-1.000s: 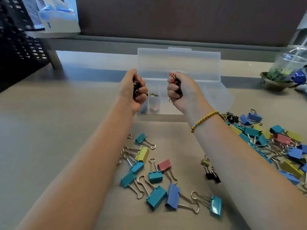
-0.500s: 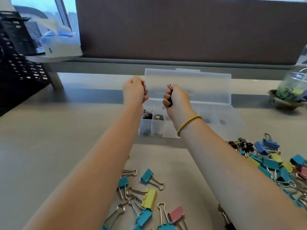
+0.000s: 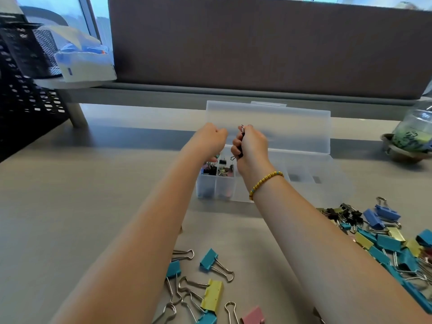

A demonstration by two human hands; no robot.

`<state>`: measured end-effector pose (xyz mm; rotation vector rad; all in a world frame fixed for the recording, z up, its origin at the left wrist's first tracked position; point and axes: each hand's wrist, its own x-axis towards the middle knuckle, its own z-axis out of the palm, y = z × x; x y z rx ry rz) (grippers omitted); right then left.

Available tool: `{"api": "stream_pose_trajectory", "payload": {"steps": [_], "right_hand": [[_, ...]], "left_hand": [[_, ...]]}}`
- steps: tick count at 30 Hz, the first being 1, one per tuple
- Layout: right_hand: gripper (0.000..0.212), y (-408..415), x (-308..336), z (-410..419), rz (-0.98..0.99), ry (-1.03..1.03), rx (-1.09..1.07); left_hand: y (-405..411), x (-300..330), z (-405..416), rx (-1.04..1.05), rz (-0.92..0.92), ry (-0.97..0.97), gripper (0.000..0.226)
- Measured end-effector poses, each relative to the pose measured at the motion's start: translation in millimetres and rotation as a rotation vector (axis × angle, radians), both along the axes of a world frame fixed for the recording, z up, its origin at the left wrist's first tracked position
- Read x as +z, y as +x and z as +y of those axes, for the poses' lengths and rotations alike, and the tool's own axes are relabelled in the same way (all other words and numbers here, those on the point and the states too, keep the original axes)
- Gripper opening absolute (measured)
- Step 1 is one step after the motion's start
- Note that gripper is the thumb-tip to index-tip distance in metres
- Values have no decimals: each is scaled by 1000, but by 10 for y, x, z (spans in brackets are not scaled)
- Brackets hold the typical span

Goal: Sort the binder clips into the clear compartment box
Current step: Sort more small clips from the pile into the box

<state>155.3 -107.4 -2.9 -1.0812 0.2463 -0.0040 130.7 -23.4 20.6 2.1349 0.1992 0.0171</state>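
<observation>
The clear compartment box (image 3: 306,160) stands open in mid-desk with its lid (image 3: 280,118) upright. Small black and mixed clips (image 3: 217,171) lie in its two leftmost compartments. My left hand (image 3: 208,141) hovers over those compartments with fingers curled downward, and a bit of a clip shows beneath them. A small black clip (image 3: 222,161) is just below that hand. My right hand (image 3: 252,146) grips small black binder clips, and their wire handles (image 3: 242,128) stick out above and below the fist. Loose coloured clips lie at the front (image 3: 211,293) and in a pile at the right (image 3: 385,239).
A black mesh organiser (image 3: 25,94) and a white box (image 3: 86,67) on a riser stand at the far left. A brown partition (image 3: 257,43) closes the back. A glass jar on a dish (image 3: 411,139) sits at the right edge.
Both hands have moved forward and now hang over the box's left end. My head has tilted up, so the loose clips sit lower in view.
</observation>
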Motion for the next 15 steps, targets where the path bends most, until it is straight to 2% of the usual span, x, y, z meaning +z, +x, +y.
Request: {"api": "stream_pose_trajectory", "payload": {"steps": [4, 7, 10, 11, 13, 15], "right_hand": [[28, -21, -24, -9, -1, -41, 11], [27, -36, -14, 13, -12, -62, 33], [29, -36, 10, 77, -25, -60, 67], [31, -38, 16, 108, -25, -58, 81], [32, -51, 29, 177, -16, -71, 123], [32, -64, 26, 231, -7, -141, 173]], "left_hand": [[-20, 40, 59, -39, 81, 41, 18], [-32, 27, 126, 71, -88, -26, 25], [-49, -124, 220, 185, -203, 104, 20], [-68, -196, 245, 195, -182, 181, 17], [-105, -308, 284, 192, -119, 291, 27], [-115, -339, 317, 168, -69, 282, 30]]}}
